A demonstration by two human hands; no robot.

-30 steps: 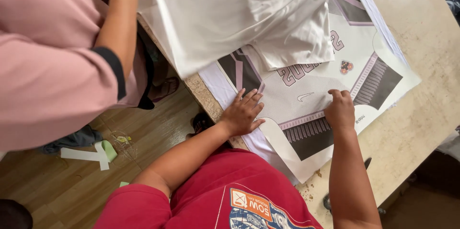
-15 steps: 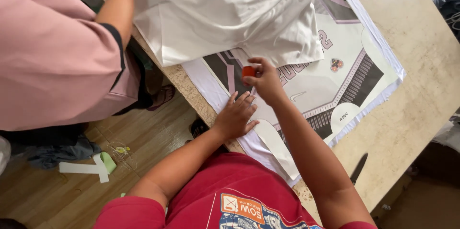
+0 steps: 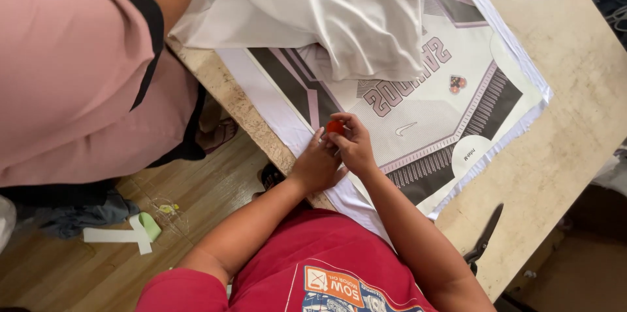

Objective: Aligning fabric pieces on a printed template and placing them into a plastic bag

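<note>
One red object (image 3: 335, 127) pinched between two hands: left hand (image 3: 315, 167), right hand (image 3: 353, 147).

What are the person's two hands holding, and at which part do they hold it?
A small round red-orange object, pinched at its sides between the fingertips of the right hand and the left hand, above the printed white fabric panel. Its kind cannot be told.

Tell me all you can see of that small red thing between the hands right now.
The small red thing is a rounded piece, red-orange, mostly hidden, so its kind is unclear. The right hand pinches it at the fingertips, and the left hand meets it from the other side, fingers touching. It sits just above the printed fabric panel, a white, grey and pink sheet lying flat on the table, near the panel's left edge.
</note>
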